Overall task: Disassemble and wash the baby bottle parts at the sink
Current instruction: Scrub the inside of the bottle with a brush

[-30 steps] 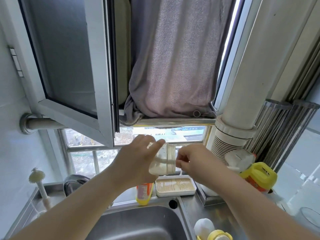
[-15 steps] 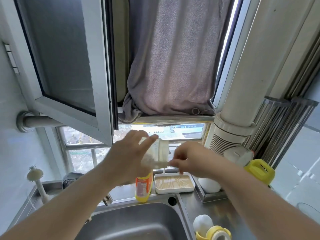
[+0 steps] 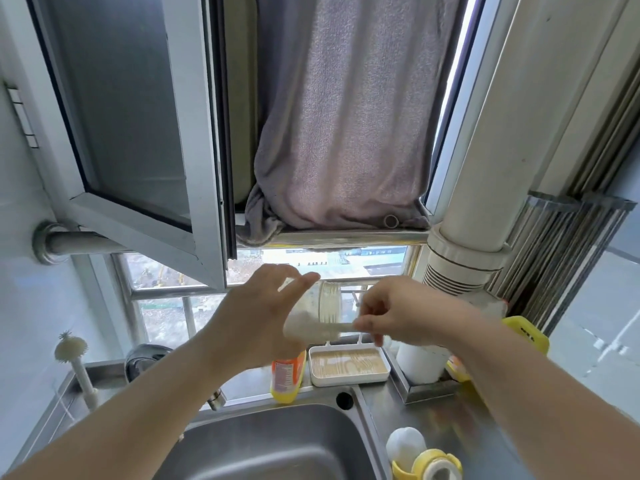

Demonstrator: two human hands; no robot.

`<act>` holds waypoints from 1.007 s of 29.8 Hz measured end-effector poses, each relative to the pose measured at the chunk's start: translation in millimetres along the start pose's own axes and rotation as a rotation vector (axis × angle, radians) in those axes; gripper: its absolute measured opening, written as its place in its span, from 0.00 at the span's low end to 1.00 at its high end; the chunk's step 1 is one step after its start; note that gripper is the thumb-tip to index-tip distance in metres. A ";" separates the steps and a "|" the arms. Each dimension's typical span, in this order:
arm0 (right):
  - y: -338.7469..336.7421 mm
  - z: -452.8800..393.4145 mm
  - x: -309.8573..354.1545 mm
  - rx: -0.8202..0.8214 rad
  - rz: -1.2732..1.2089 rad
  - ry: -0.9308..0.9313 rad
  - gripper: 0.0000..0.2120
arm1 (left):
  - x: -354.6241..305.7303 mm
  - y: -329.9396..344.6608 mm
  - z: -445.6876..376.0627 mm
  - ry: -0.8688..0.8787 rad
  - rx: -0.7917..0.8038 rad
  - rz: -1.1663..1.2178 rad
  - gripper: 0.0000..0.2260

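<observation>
My left hand (image 3: 258, 315) holds a clear baby bottle (image 3: 327, 303) on its side in front of the window, above the sink (image 3: 277, 445). The bottle's open mouth faces right. A whitish brush (image 3: 313, 329) reaches into the bottle, and my right hand (image 3: 391, 313) pinches its handle just to the right of the mouth. On the counter at the lower right lie a white teat (image 3: 405, 445) and a yellow bottle collar (image 3: 431, 467).
An orange and yellow detergent bottle (image 3: 287, 377) and a white soap dish (image 3: 348, 365) stand behind the sink. The tap (image 3: 145, 358) and a small white brush (image 3: 74, 358) are at the left. A yellow jug (image 3: 526, 334) and a white pipe (image 3: 485, 168) sit at the right.
The bottle and both hands have stayed in front of the window. My right hand has shifted slightly with the brush handle, which shows as motion blur.
</observation>
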State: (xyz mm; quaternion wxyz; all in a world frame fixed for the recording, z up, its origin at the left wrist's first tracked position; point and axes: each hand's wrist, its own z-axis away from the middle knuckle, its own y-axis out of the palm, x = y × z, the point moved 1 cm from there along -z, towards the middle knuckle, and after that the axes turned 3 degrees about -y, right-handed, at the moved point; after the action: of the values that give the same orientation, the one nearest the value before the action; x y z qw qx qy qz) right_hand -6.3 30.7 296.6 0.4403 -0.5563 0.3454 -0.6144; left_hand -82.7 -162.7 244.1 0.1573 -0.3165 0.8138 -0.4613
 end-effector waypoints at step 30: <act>26.9 10.6 -21.2 -0.133 -0.174 0.028 0.10 | 18.5 -1.9 8.1 0.058 -0.008 -0.001 0.43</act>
State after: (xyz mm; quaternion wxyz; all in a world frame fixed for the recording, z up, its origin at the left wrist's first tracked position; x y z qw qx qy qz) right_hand 8.3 41.0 265.4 0.3425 -0.6035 0.3420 -0.6337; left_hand -91.5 -180.9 242.1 0.1321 -0.3041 0.8197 -0.4670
